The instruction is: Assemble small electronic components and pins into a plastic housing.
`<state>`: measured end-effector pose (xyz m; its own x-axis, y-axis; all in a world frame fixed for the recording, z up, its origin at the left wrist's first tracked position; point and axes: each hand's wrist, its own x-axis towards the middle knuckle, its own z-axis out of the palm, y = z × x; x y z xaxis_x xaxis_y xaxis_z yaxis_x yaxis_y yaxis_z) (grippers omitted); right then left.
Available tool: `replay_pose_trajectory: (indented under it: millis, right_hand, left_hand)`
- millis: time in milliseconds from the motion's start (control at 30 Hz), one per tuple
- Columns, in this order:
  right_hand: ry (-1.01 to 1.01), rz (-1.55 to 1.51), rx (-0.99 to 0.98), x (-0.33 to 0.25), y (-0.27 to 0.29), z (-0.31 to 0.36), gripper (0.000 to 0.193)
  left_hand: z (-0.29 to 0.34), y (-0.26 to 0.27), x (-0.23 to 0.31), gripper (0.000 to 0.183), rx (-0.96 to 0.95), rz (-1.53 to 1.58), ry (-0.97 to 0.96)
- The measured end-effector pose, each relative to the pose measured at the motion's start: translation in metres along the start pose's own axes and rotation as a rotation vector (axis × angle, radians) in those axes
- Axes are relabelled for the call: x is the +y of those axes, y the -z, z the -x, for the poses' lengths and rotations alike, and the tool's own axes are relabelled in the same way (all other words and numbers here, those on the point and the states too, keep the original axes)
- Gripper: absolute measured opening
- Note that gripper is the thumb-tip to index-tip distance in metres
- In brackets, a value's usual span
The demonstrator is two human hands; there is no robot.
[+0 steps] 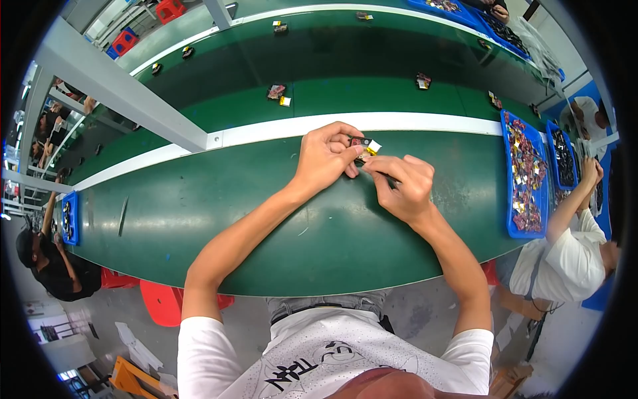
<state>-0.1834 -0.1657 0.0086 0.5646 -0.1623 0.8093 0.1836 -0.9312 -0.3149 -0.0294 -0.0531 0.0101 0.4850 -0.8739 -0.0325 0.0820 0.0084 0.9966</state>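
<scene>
Unit in hand, seemingly midway

Head view: the left hand [322, 159] clamps its fingers on a small black unit [359, 141] above the counter [299, 253]; the right hand [407, 187] pinches a dark slim piece [393, 181] beside it. Held units: one; loose rods [123, 216]: one; what remains cannot be told

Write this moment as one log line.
left hand: holding small black device | right hand: close against it | green table, right end: blue tray of small parts

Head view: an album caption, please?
Left fingers hold a small black part beside right fingers, above a green workbench.
</scene>
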Motion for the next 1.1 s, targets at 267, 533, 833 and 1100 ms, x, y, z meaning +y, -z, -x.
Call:
replay_pose_trajectory:
  millis: [267,533,833,1100]
  right_hand:
    - [-0.261,-0.156,0.201,0.009,0.005,-0.008,0.018]
    - [-0.137,-0.152,0.136,0.014,-0.003,-0.006,0.019]
    - [-0.167,-0.139,0.112,0.004,-0.005,-0.009,0.019]
    - [-0.150,-0.117,0.104,0.007,-0.007,-0.010,0.020]
  left_hand:
    - [-0.040,0.081,0.028,0.024,0.348,-0.104,-0.154]
    - [-0.067,0.219,0.024,0.027,0.728,-0.806,0.117]
    - [-0.086,0.205,0.043,0.024,0.207,-1.150,-0.196]
    - [-0.098,0.220,0.039,0.013,0.068,-1.184,-0.058]
